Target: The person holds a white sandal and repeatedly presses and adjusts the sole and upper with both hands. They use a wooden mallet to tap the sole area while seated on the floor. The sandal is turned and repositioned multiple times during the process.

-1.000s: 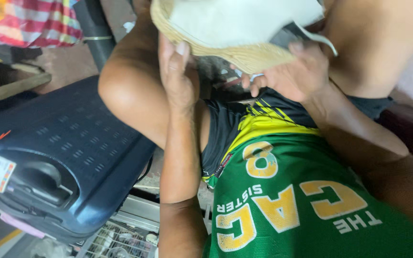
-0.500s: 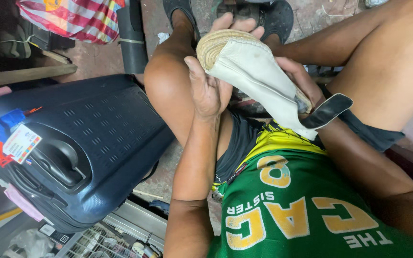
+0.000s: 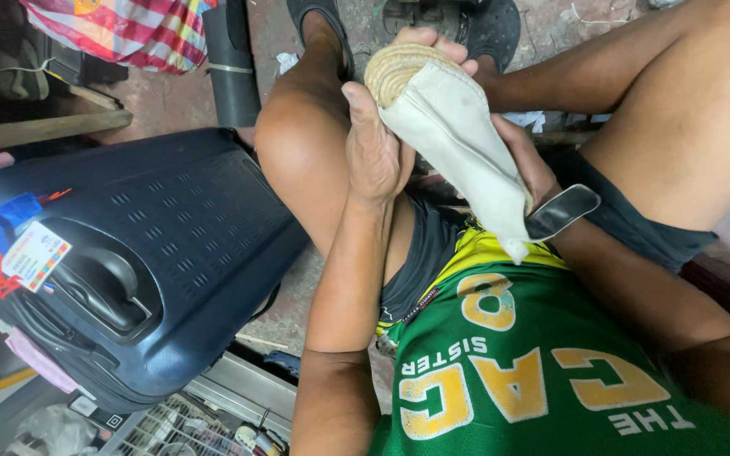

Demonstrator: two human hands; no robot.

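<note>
Between the raised knees, a cream canvas espadrille shoe [image 3: 458, 143] with a coiled jute sole is held up, toe pointing away. Left hand [image 3: 375, 152] presses flat against its side, thumb up by the sole, fingers wrapped behind the toe. Right hand [image 3: 524, 165] closes around the heel end from beneath, where a dark strap [image 3: 561, 213] sticks out. Just left of the knee lies a navy hard-shell suitcase [image 3: 128, 253] with a luggage tag [image 3: 35, 255] on its handle. A striped bag [image 3: 120, 29] sits on the concrete floor [image 3: 171, 97] beyond.

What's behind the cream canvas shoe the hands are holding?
Behind the shoe, the right hand shows only partly, fingertips curling over the woven toe. Its palm is covered.
</note>
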